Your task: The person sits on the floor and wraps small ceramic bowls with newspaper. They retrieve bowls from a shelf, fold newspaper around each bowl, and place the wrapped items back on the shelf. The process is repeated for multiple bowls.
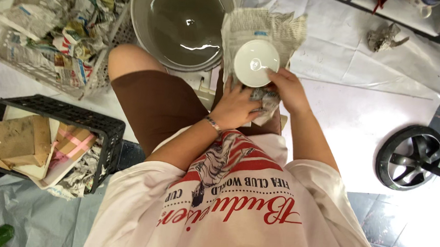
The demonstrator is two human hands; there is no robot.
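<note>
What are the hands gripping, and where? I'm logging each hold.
The right hand grips the small white bowl by its near rim; the left hand presses the crumpled newspaper beneath it.

White short-sleeved shirt (234, 217) with red print; brown shorts (154, 101); thin bracelet (212, 123) on the left wrist.

Single view, head camera. It looks almost straight down over the wearer's chest and lap, so the white printed shirt (234, 212) fills the lower middle of the frame, very near the lens. The left hand (236, 106) and right hand (287, 89) sit just above centre, close range. The frame top reaches a grey basin of water (180, 23) on the floor ahead of the knees. The left edge takes in a black crate (48, 137), the right edge a black wheel (416, 158). No second view to compare.
</note>
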